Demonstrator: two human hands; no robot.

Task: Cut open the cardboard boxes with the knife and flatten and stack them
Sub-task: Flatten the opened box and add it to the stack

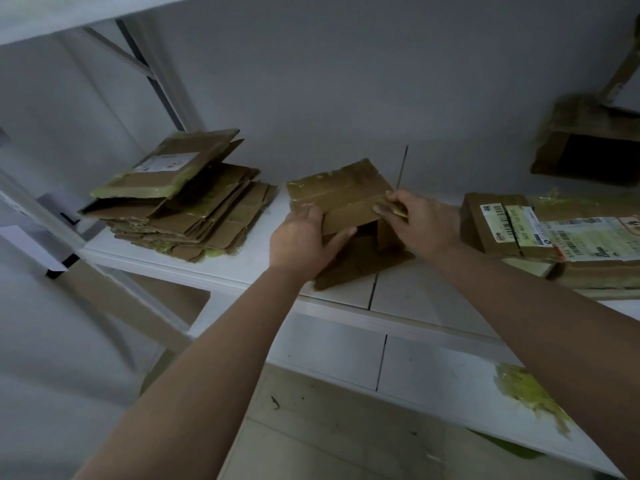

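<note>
We judge the flattening step to be in hand: the box (341, 199) stands mid-shelf, near the front edge, its near end already open with a flap lying flat on the shelf (433, 296). The left hand (301, 240) grips the near top edge, thumb beneath; the right hand (415, 216) pinches the box's right top edge, and something thin shows at its fingertips (whether the knife, we cannot tell). Next, we expect the box must be pressed flat and carried to the stack (180, 206) at the shelf's left end, well apart. Uncut parcels (540, 230) lie at the right end. The shelf is white, metal-framed, against a plain grey wall; tape scraps (530, 393) lie on the lower board.
</note>
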